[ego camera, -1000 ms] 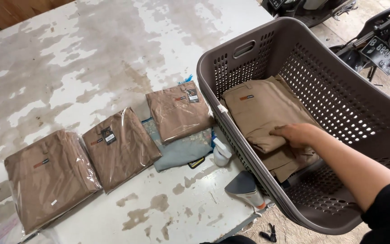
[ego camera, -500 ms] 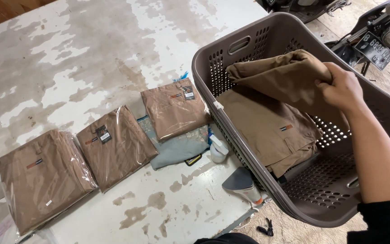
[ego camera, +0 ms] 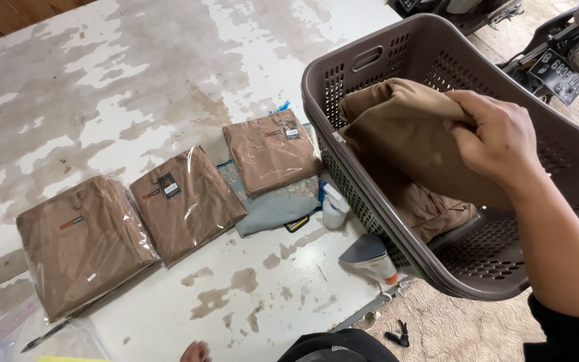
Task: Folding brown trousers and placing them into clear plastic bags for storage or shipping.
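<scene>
1. One folded brown garment (ego camera: 403, 134) is in the grasp of the right hand (ego camera: 497, 144), fingers clenched over its upper edge. Half a second ago it had only just come off the stack; a second ago the hand lay flat on it, deep in the basket. It now sits higher, level with the rim on the table side.
2. Beneath it, more brown cloth (ego camera: 437, 211) lies on the floor of the grey-brown laundry basket (ego camera: 370, 40), so the basket is not emptied.
3. Judgement: the garment has been lifted clear of the stack but has not crossed the rim.
4. Just outside the basket wall stand a small white spray bottle (ego camera: 334, 209) and an iron (ego camera: 370, 255) at the table edge.
5. Further out, three bagged brown garments lie in a row on the worn white table (ego camera: 102, 80): one (ego camera: 273, 151) resting on a grey-blue cloth (ego camera: 273, 208), one (ego camera: 185, 201) in the middle, one (ego camera: 82, 241) at the far end. None has shifted.
6. Only fingertips of the left hand (ego camera: 197, 351) show at the bottom edge; its grip cannot be told.
</scene>
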